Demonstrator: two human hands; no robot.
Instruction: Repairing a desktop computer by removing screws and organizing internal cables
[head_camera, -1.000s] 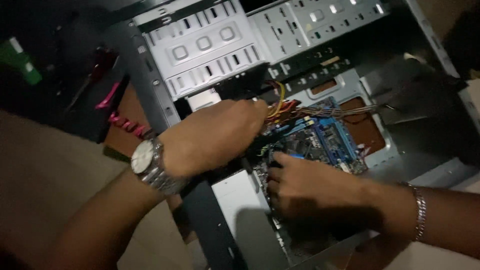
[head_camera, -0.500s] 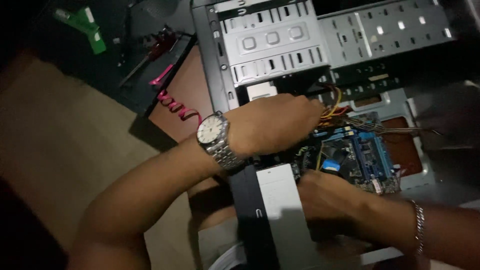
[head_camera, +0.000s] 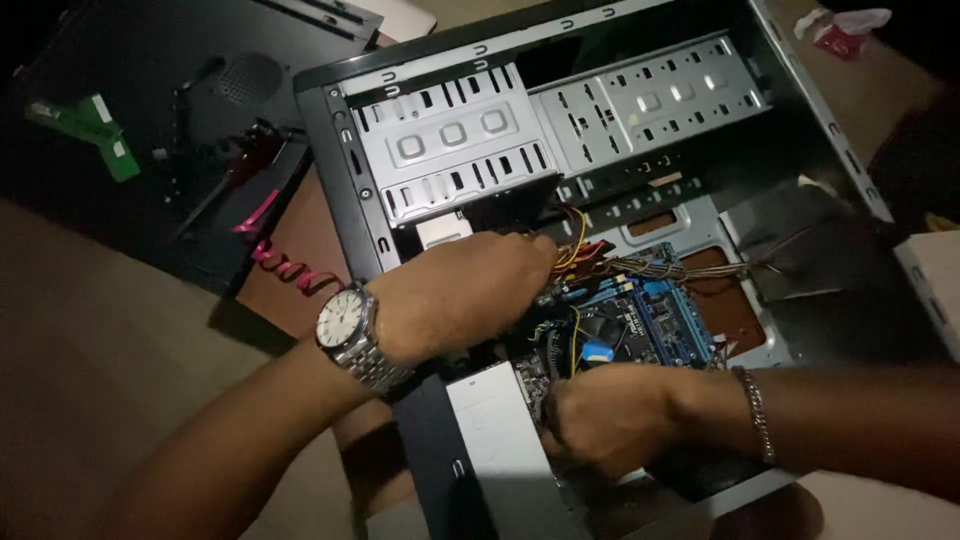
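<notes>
Dim counter (head_camera: 90, 330): open computer case (head_camera: 345, 170); left hand (head_camera: 460, 295) grip curls among wires (head_camera: 580, 250), right hand (head_camera: 610, 415) grip fisted on the circuit board (head_camera: 650, 320)'s edge, contents hidden.

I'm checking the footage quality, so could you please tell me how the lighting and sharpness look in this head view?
Head view: dim overall, with light falling mainly on the silver drive cage and blue motherboard; the left hand and right hand are lit but slightly soft; the corners and the black panel sink into shadow; the wristwatch face glares faintly.
</notes>
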